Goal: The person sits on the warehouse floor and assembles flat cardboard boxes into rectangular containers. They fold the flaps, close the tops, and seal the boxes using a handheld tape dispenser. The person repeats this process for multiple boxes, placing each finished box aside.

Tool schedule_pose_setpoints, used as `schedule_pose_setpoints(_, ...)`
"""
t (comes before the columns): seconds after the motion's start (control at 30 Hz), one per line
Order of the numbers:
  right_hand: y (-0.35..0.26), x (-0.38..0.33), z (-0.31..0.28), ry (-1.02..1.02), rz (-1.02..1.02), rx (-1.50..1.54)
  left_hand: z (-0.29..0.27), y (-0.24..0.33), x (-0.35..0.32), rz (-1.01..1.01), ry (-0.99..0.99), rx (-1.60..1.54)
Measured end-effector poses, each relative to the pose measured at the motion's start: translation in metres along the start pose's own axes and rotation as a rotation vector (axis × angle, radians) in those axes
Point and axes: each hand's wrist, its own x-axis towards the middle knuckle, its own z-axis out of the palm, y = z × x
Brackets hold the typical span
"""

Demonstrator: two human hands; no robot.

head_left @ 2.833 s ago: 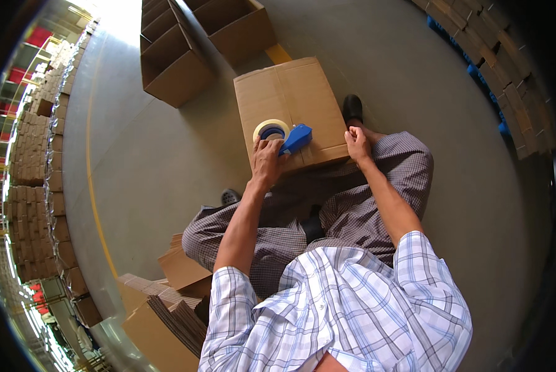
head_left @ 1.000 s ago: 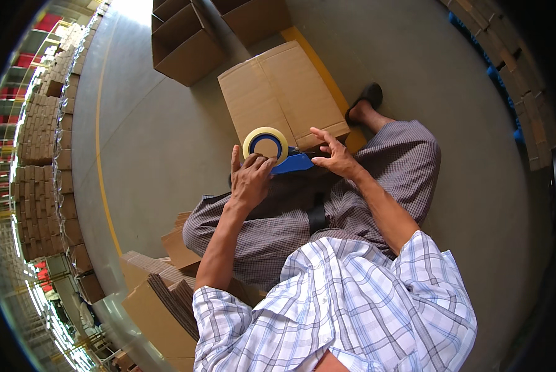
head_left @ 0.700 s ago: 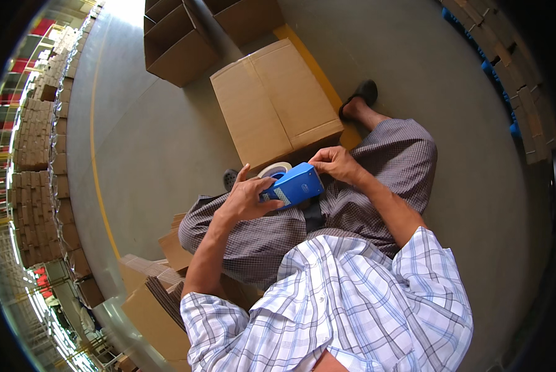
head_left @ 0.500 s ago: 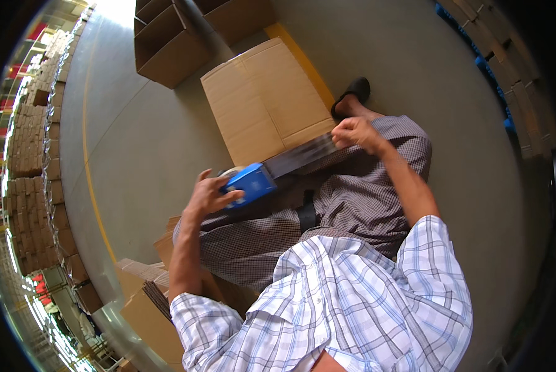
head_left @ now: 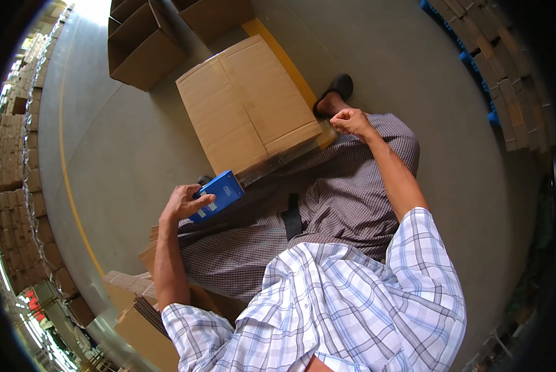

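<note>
Two hands: left hand [head_left: 182, 203] fingers wrapped on blue tape dispenser [head_left: 219, 193]; right hand [head_left: 351, 120] pinches stretched tape [head_left: 284, 158].
Tape axis: runs left-to-right along closed carton [head_left: 247, 105] near edge.

closed cardboard box [head_left: 248, 110]: 1 | open boxes [head_left: 143, 46]: 2 | blue tape dispenser [head_left: 218, 194]: 1 | hands [head_left: 182, 203]: 2

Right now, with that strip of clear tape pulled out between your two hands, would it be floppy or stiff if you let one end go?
Probably floppy: the clear tape looks thin and see-through, held straight only between the left hand on the blue dispenser and the right hand. It would likely curl and stick to the closed cardboard box beside it.
</note>
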Motion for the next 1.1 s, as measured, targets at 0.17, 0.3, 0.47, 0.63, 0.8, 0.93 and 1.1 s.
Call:
schedule_pose_setpoints(0.17,0.016,0.011,0.02,-0.034,0.188,-0.098,-0.004,0.005,0.002,-0.086,-0.056,0.032)
schedule_pose_setpoints(0.3,0.045,0.019,0.029,-0.077,0.079,-0.212,-0.003,0.009,0.003,-0.001,0.015,0.033)
schedule_pose_setpoints(0.47,0.098,0.012,0.048,-0.267,0.283,-1.283,-0.005,0.013,0.004,-0.033,0.001,0.173)
schedule_pose_setpoints(0.63,0.084,-0.039,0.103,-0.516,-0.015,-0.561,0.0,0.018,0.006,-0.099,0.007,0.195)
schedule_pose_setpoints(0.8,0.034,-0.056,0.171,-0.06,0.286,0.721,0.004,0.021,0.005,-0.061,0.074,0.234)
schedule_pose_setpoints(0.93,0.024,-0.037,0.193,0.441,0.318,0.757,0.005,0.022,0.004,-0.077,0.06,0.283)
schedule_pose_setpoints(1.1,0.024,-0.034,0.179,0.462,0.208,0.665,-0.012,0.007,-0.013,-0.076,-0.007,0.133)
